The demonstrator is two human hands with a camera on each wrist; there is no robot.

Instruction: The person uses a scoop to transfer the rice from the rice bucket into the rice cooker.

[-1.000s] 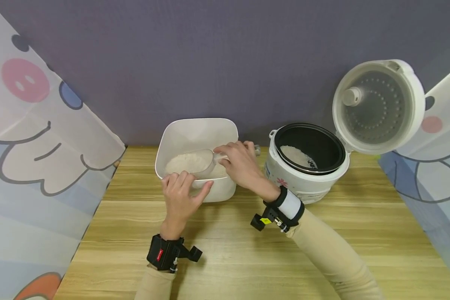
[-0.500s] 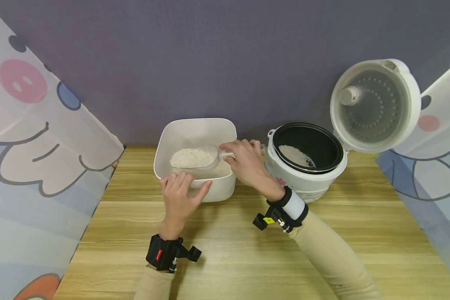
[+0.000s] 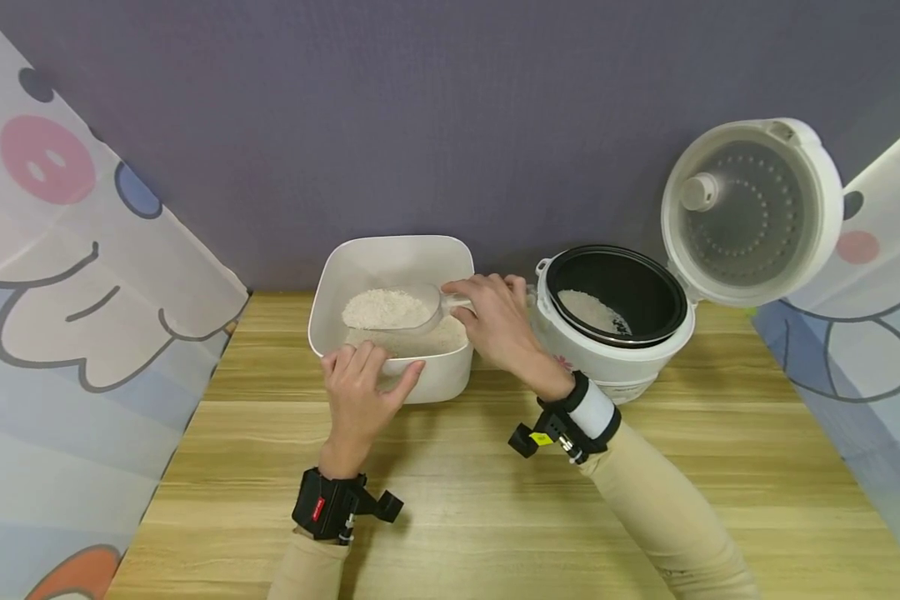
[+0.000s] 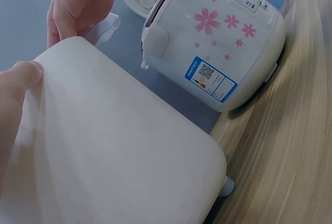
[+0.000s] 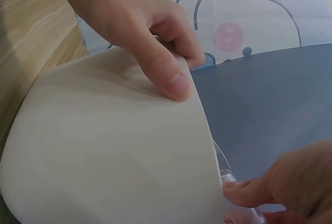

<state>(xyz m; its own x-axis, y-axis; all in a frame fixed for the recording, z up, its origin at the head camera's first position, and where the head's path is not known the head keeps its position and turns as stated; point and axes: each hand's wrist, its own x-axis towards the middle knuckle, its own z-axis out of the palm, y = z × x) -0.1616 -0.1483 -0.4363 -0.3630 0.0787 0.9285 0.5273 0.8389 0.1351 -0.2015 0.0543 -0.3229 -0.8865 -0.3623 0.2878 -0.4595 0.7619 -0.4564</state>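
Note:
My left hand (image 3: 360,400) grips the near rim of a white rice bin (image 3: 438,379), fingers over the edge and thumb against the outside wall. Loose rice (image 3: 446,337) lies in the bin. In my right hand (image 3: 495,325) is the handle of a clear scoop (image 3: 429,315), its bowl heaped with rice (image 3: 382,308) and held level inside the bin. The bin's wall (image 4: 124,146) hides the scoop's bowl in the left wrist view. In the right wrist view the thumb of my left hand (image 5: 140,27) presses that wall.
Right of the bin stands a white rice cooker (image 3: 607,362) with pink flowers. Its lid (image 3: 757,217) is raised, and some rice (image 3: 588,308) lies in the black inner pot (image 3: 645,287). A dark wall (image 3: 450,125) rises behind the wooden table (image 3: 450,508).
The scoop has come up from the rice, moving slightly right with my right hand, and its load of rice now shows heaped. My left hand has stayed on the rim.

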